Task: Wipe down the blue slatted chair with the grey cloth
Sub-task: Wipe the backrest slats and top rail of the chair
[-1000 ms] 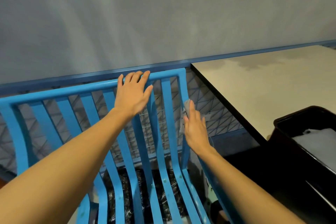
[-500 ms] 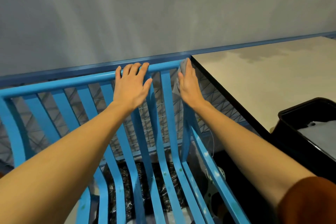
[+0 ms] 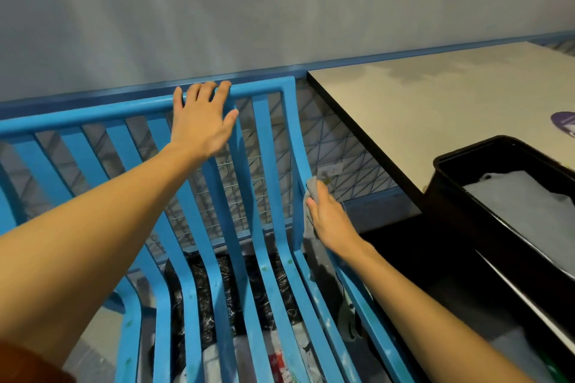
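Blue slatted chair [image 3: 269,149]: wipe in progress at right edge.
Grey cloth [image 3: 312,191]: on right back upright, mid-height, gripped by right hand [image 3: 331,219].
Left hand [image 3: 202,124]: fingers spread, resting on top rail [image 3: 93,116].
Remaining, by estimate: slats, seat.

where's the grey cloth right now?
Head view, right of centre: the grey cloth is held by the right hand against the blue slatted chair's rightmost back upright, about halfway down, left of the table.
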The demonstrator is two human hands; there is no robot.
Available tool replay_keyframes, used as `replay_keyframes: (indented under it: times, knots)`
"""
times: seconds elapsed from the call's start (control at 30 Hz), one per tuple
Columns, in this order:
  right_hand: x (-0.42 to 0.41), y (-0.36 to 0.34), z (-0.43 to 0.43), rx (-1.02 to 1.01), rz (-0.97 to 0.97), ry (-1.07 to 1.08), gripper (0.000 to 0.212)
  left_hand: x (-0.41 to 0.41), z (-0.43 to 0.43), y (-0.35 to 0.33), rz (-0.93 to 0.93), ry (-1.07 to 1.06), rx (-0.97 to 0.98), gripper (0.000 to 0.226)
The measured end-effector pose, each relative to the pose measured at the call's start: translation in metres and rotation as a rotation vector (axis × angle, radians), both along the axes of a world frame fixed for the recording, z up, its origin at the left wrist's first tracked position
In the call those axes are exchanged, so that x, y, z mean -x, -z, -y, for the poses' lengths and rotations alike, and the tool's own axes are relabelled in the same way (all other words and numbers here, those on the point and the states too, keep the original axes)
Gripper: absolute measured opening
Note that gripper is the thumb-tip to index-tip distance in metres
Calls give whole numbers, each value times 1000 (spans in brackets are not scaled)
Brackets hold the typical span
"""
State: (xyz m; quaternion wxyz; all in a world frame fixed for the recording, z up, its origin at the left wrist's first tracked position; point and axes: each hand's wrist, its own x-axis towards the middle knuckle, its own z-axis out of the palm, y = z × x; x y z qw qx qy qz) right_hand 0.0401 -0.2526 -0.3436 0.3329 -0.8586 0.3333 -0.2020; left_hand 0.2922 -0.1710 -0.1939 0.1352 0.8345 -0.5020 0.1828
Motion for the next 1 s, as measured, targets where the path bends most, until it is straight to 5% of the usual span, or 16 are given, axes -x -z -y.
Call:
replay_keyframes:
  times: [0.3,0.7,1.0]
  knots:
    - [52,6,-31,38,-130,-26,36,2,0,-4,-9,-11,-38,58]
    - [-56,-39,43,1,-7,52,54,3,1,0,26,-21,-50,59]
    - [34,-11,-9,-127,-193,-60,43,30,-3,5,4,29,-131,62]
